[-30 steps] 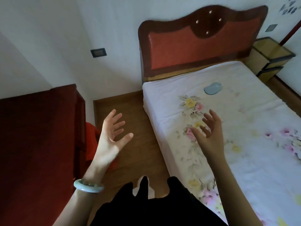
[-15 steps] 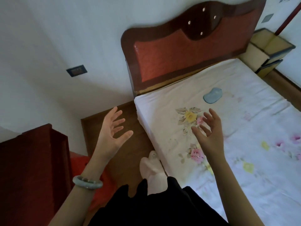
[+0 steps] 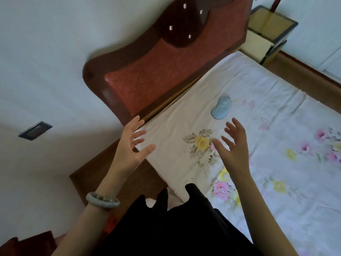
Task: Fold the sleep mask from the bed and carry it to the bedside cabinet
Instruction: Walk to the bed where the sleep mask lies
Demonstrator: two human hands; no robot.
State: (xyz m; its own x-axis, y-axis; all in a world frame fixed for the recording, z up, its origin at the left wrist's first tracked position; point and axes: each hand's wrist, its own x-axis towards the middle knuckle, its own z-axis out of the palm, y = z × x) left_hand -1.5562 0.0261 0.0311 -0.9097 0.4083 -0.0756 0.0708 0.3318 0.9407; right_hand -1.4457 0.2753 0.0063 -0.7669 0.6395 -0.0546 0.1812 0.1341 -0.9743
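Note:
A light blue sleep mask (image 3: pixel 221 110) lies flat on the bed (image 3: pixel 276 137), on the white flowered sheet near the headboard. My right hand (image 3: pixel 234 145) hovers over the sheet just short of the mask, fingers spread, holding nothing. Over the bed's near corner my left hand (image 3: pixel 132 143) is raised with its fingers apart and empty; a pale bangle sits on that wrist. The bedside cabinet (image 3: pixel 267 34), yellow with dark edges, stands at the far side of the bed beside the headboard.
A red and dark brown headboard (image 3: pixel 162 61) leans against the white wall. Wooden floor (image 3: pixel 103 163) runs along the bed's near side. A dark red piece of furniture (image 3: pixel 27 244) shows at the bottom left. A wall socket (image 3: pixel 35 130) sits on the left wall.
The view has moved closer to the bed head and turned. Both hands, still spread and empty, are now nearer the mask, the left one over the bed corner.

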